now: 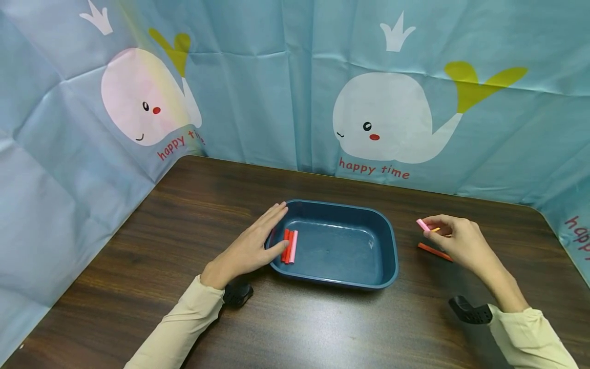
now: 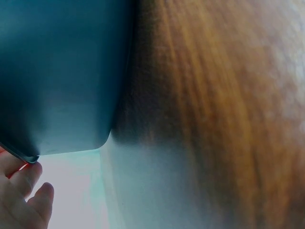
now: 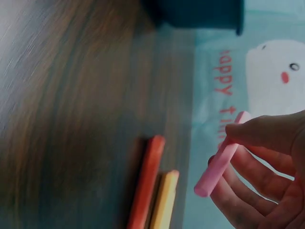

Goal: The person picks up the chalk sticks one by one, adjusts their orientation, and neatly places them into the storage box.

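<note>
A pink chalk stick (image 3: 222, 167) is pinched between the thumb and fingers of my right hand (image 1: 456, 238), raised above the table right of the blue plastic basin (image 1: 334, 283). Beneath that hand lie an orange-red chalk stick (image 3: 147, 183) and a yellow one (image 3: 165, 200), side by side. My left hand (image 1: 251, 246) rests at the basin's left rim, fingers extended along it and thumb reaching over the inside. Close to that thumb, red chalk sticks (image 1: 287, 246) and a pink chalk stick (image 1: 294, 247) lie together on the basin floor.
The dark wood-grain table (image 1: 193, 205) has rounded far corners. A light blue curtain (image 1: 258, 92) with whale prints hangs behind it and along the left side. Black wrist devices (image 1: 237, 294) are worn under both cuffs.
</note>
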`<move>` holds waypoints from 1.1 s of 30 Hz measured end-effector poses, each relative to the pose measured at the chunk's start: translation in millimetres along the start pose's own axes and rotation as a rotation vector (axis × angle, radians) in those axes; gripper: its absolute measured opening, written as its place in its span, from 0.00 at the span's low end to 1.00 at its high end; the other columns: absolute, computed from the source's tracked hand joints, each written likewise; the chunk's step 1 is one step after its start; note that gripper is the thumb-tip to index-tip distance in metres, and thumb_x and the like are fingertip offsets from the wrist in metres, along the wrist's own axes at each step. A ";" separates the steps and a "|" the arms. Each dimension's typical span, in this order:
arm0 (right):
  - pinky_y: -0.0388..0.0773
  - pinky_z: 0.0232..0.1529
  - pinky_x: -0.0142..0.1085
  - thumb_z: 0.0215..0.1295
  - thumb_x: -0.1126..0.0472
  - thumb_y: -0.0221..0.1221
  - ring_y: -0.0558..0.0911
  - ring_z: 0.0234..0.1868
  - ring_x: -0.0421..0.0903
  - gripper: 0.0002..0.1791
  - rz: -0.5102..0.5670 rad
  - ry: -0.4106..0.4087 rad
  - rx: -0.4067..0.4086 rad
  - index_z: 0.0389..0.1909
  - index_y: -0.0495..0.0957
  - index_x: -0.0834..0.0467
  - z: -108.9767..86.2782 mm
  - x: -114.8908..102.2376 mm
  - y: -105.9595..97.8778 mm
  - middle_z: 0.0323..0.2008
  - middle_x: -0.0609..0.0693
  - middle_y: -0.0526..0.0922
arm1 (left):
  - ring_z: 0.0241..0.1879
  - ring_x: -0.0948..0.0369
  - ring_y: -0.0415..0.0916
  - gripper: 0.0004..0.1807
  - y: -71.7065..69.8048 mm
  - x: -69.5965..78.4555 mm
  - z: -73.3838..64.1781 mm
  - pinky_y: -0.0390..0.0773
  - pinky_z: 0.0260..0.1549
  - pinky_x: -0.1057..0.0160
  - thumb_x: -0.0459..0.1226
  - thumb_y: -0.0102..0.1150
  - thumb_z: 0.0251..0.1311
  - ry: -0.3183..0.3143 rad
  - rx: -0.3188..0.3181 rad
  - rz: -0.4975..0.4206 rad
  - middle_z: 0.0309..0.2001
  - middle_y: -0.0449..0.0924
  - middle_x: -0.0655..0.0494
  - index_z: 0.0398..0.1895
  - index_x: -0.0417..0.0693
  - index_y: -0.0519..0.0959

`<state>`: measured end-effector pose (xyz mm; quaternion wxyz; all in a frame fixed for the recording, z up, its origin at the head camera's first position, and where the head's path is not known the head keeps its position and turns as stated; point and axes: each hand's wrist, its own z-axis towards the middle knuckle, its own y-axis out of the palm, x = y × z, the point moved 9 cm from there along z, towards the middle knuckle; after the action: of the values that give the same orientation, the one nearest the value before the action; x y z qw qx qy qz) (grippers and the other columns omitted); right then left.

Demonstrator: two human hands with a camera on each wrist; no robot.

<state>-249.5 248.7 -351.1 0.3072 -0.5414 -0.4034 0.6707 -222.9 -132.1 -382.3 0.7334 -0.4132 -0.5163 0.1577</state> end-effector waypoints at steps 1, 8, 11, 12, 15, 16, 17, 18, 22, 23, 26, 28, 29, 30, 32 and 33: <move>0.74 0.24 0.32 0.63 0.63 0.65 0.87 0.34 0.51 0.17 0.015 0.004 0.008 0.51 0.81 0.66 -0.3 -2.2 -1.5 0.37 0.64 0.87 | 0.80 0.56 0.41 0.41 -0.1 0.1 -0.1 0.53 0.75 0.44 0.46 0.58 0.67 0.000 0.001 0.001 0.80 0.47 0.56 0.79 0.47 0.53; 0.73 0.26 0.30 0.67 0.55 0.63 0.81 0.30 0.26 0.20 0.148 0.044 0.008 0.54 0.80 0.64 -2.5 -17.2 -6.1 0.39 0.61 0.88 | 0.80 0.57 0.41 0.41 0.0 0.8 -0.4 0.53 0.75 0.45 0.46 0.58 0.67 0.002 -0.005 0.000 0.80 0.46 0.58 0.79 0.47 0.53; 0.77 0.30 0.29 0.67 0.54 0.63 0.82 0.32 0.25 0.23 0.223 0.058 -0.020 0.56 0.78 0.65 -2.7 -24.4 -3.3 0.42 0.62 0.88 | 0.80 0.56 0.41 0.41 -0.3 0.8 -0.6 0.53 0.75 0.44 0.47 0.58 0.67 0.004 -0.004 0.001 0.80 0.46 0.57 0.79 0.46 0.53; 0.79 0.31 0.28 0.68 0.54 0.63 0.83 0.33 0.25 0.23 0.247 0.061 -0.030 0.56 0.78 0.66 -2.6 -27.0 -2.2 0.43 0.63 0.87 | 0.80 0.56 0.41 0.41 -0.4 0.8 -0.6 0.53 0.75 0.44 0.47 0.58 0.68 0.005 -0.004 0.001 0.80 0.46 0.56 0.79 0.46 0.53; 0.82 0.35 0.27 0.68 0.53 0.62 0.84 0.34 0.26 0.25 0.307 0.070 -0.052 0.58 0.76 0.66 -2.2 -35.1 0.4 0.46 0.64 0.86 | 0.80 0.56 0.41 0.41 -0.5 0.9 -0.6 0.53 0.75 0.44 0.47 0.58 0.68 0.007 -0.005 0.001 0.80 0.47 0.55 0.79 0.46 0.53; 0.83 0.36 0.27 0.68 0.53 0.62 0.84 0.35 0.27 0.25 0.325 0.073 -0.060 0.58 0.76 0.66 -2.1 -38.0 1.2 0.46 0.64 0.86 | 0.80 0.56 0.41 0.41 -0.6 1.0 -0.6 0.53 0.75 0.44 0.47 0.58 0.68 0.007 -0.005 0.000 0.80 0.47 0.54 0.79 0.46 0.53; 0.83 0.37 0.27 0.68 0.53 0.63 0.85 0.35 0.28 0.26 0.339 0.074 -0.067 0.59 0.76 0.66 -1.8 -41.0 2.0 0.46 0.63 0.86 | 0.80 0.56 0.40 0.41 -0.6 1.1 -0.6 0.53 0.75 0.44 0.47 0.58 0.68 0.007 -0.005 -0.001 0.80 0.47 0.54 0.79 0.46 0.52; 0.83 0.37 0.28 0.68 0.53 0.63 0.85 0.36 0.29 0.26 0.354 0.075 -0.075 0.59 0.76 0.66 -1.4 -44.3 2.9 0.46 0.62 0.87 | 0.81 0.57 0.40 0.41 -0.6 1.1 -0.6 0.52 0.75 0.44 0.47 0.58 0.68 0.005 -0.006 -0.001 0.81 0.46 0.55 0.79 0.47 0.52; 0.82 0.33 0.30 0.68 0.52 0.62 0.87 0.37 0.33 0.26 0.404 0.091 -0.108 0.59 0.75 0.64 0.2 -56.0 8.4 0.45 0.61 0.87 | 0.81 0.57 0.40 0.41 -0.9 1.3 -0.8 0.52 0.75 0.45 0.46 0.57 0.68 0.004 -0.004 -0.003 0.80 0.46 0.54 0.79 0.47 0.52; 0.82 0.31 0.31 0.68 0.51 0.62 0.87 0.37 0.33 0.25 0.410 0.096 -0.114 0.59 0.75 0.63 0.8 -58.8 10.2 0.45 0.61 0.87 | 0.81 0.57 0.40 0.41 -0.9 1.4 -0.7 0.52 0.75 0.45 0.46 0.58 0.68 0.005 -0.003 -0.004 0.80 0.47 0.54 0.79 0.47 0.52; 0.84 0.32 0.32 0.68 0.53 0.62 0.87 0.36 0.32 0.25 0.454 0.088 -0.118 0.59 0.75 0.64 2.6 -68.0 15.5 0.47 0.63 0.86 | 0.80 0.55 0.41 0.41 -1.2 2.2 -0.6 0.53 0.75 0.43 0.46 0.58 0.68 0.014 0.002 -0.004 0.80 0.47 0.52 0.79 0.46 0.52; 0.85 0.36 0.33 0.68 0.55 0.63 0.86 0.37 0.32 0.25 0.476 0.071 -0.115 0.59 0.75 0.65 4.0 -74.3 19.6 0.48 0.63 0.85 | 0.80 0.55 0.41 0.41 -1.1 1.9 -0.5 0.53 0.75 0.43 0.46 0.58 0.67 0.011 0.003 -0.002 0.80 0.47 0.53 0.79 0.46 0.53; 0.86 0.39 0.33 0.68 0.55 0.63 0.86 0.37 0.32 0.25 0.490 0.062 -0.115 0.59 0.75 0.66 4.8 -77.4 21.7 0.48 0.63 0.84 | 0.80 0.55 0.41 0.41 -1.0 1.9 -0.3 0.53 0.75 0.43 0.46 0.58 0.67 0.011 0.004 -0.001 0.80 0.47 0.53 0.79 0.46 0.53; 0.86 0.41 0.33 0.68 0.56 0.63 0.86 0.37 0.32 0.25 0.504 0.053 -0.115 0.59 0.75 0.66 5.6 -80.1 23.8 0.49 0.63 0.84 | 0.80 0.55 0.41 0.41 -0.9 1.8 -0.3 0.53 0.75 0.43 0.46 0.58 0.67 0.010 0.003 0.000 0.80 0.47 0.53 0.79 0.46 0.53; 0.86 0.41 0.33 0.68 0.56 0.63 0.86 0.37 0.33 0.24 0.510 0.050 -0.119 0.59 0.75 0.66 6.8 -84.3 28.1 0.49 0.63 0.83 | 0.80 0.56 0.41 0.41 -0.7 1.8 0.1 0.53 0.75 0.44 0.46 0.58 0.67 0.009 0.002 0.003 0.80 0.47 0.54 0.79 0.46 0.53; 0.86 0.41 0.34 0.68 0.57 0.63 0.86 0.38 0.34 0.24 0.514 0.048 -0.124 0.59 0.75 0.66 7.6 -86.3 30.5 0.49 0.63 0.83 | 0.80 0.56 0.41 0.41 -0.5 1.6 0.3 0.53 0.75 0.45 0.46 0.58 0.67 0.005 0.001 0.002 0.80 0.47 0.55 0.79 0.46 0.53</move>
<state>-236.6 159.0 -335.8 0.1025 -0.6597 -0.2857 0.6876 -222.6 -131.3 -380.9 0.7345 -0.4140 -0.5140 0.1577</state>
